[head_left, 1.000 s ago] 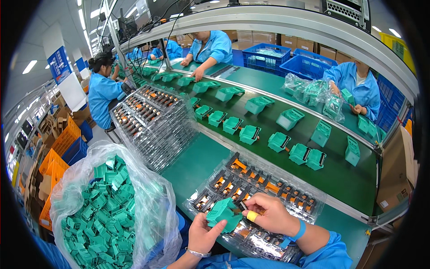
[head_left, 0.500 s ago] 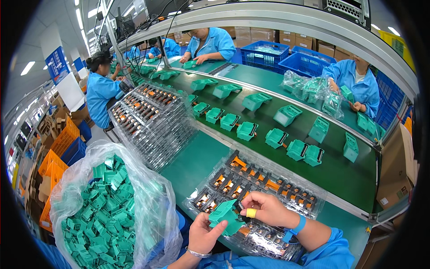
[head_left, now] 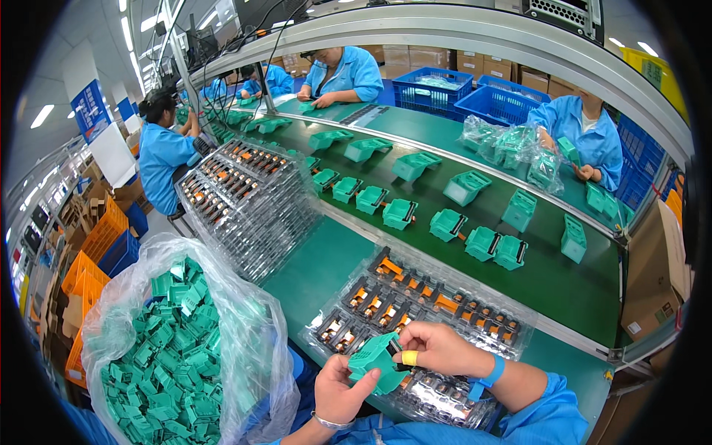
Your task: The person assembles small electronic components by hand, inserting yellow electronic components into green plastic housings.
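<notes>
My left hand [head_left: 343, 389] grips a green plastic housing [head_left: 375, 362] by its left side, thumb along the lower edge. At the housing's right side, my right hand [head_left: 443, 350] pinches a small black part [head_left: 398, 365] against it; the fingers partly hide that part. A yellow band wraps one right finger, and a blue strap circles the right wrist. Beneath both hands lies a clear plastic tray [head_left: 365, 261], its pockets filled with black and orange components [head_left: 446, 302].
A clear bag [head_left: 256, 326] of green housings [head_left: 167, 363] stands at left. Behind it rise stacked trays [head_left: 256, 215]. Green pieces in rows lie on the green conveyor [head_left: 564, 297]. Co-workers in blue sit across and at far left. A metal beam [head_left: 445, 28] spans overhead.
My right hand has shifted slightly, its fingers closer in at the housing's edge. The housing has tilted a little in my left hand. At far left, a co-worker's hands have risen.
</notes>
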Motion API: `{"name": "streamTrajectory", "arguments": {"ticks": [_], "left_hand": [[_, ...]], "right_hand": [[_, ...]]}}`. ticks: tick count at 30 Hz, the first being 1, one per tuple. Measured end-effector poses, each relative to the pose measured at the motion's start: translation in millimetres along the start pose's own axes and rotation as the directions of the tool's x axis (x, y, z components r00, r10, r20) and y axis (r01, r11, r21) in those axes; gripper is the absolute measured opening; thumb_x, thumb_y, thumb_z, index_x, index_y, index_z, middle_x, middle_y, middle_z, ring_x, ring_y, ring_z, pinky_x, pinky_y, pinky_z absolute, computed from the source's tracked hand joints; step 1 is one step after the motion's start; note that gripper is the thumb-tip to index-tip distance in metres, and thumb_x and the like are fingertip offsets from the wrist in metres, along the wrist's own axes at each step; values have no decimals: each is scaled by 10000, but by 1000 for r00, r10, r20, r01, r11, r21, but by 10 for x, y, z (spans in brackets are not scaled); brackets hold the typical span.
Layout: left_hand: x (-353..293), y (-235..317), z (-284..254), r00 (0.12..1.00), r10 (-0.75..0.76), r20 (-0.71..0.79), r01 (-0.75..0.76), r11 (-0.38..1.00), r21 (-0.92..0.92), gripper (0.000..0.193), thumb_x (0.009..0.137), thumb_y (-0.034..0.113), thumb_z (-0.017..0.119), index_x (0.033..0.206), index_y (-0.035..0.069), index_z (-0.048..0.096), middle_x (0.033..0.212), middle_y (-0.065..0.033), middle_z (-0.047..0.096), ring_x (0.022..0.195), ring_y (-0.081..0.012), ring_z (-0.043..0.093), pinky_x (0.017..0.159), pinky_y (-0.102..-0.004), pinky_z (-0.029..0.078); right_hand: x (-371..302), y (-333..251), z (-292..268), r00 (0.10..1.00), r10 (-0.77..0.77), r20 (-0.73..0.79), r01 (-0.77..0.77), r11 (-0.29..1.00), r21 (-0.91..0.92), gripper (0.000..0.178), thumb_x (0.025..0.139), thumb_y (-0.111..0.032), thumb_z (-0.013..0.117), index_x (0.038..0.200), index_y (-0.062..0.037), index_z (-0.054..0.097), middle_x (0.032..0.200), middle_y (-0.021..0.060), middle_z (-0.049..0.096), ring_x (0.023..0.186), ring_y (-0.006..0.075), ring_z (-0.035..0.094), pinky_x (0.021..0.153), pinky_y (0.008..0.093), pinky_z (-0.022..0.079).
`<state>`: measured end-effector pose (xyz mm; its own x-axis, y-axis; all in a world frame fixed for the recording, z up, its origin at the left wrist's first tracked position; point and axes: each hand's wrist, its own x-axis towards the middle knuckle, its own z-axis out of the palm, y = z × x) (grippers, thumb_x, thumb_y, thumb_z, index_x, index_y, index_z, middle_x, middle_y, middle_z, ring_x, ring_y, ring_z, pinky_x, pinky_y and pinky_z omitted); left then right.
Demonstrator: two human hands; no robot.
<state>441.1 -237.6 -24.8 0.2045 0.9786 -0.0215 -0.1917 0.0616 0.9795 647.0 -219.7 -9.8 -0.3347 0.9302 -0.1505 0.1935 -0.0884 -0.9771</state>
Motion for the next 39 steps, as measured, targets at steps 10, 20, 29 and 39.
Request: {"name": "streamTrajectory", "arguments": {"ticks": [10,20,29,39], "left_hand": [[0,22,45,926,355,127,-364,929,64,641,690,-60,732,1201,17,352,1259,-167,440,1173,-242,471,987,-383,406],[-171,133,-139,966,245,79,-251,966,69,329,843,-74,554,1154,-13,465,1143,-137,567,1026,-198,569,893,-311,466],[-320,196,-673,924,339,-179,-325,940,105,189,878,-32,531,1063,0,506,1060,-129,597,928,-175,589,847,-308,488],[-524,260,-951,893,319,-318,-273,945,181,159,873,-11,556,1031,4,547,1005,-124,633,879,-167,607,821,-289,477]], "right_hand": [[-296,-349,-180,517,-856,20,574,329,-750,214,692,-30,691,903,-42,656,835,81,625,748,239,609,635,335,514],[-860,-28,-823,443,-889,-120,162,211,-964,183,654,7,666,827,-6,609,799,98,585,703,266,578,631,339,517],[-1171,1075,-2109,263,162,-951,-110,984,137,140,765,-37,677,749,-7,542,674,39,548,557,125,537,478,286,498],[-927,1177,-2275,350,388,-853,-456,866,207,199,793,-124,683,856,33,579,760,114,567,680,205,609,508,359,529]]}}
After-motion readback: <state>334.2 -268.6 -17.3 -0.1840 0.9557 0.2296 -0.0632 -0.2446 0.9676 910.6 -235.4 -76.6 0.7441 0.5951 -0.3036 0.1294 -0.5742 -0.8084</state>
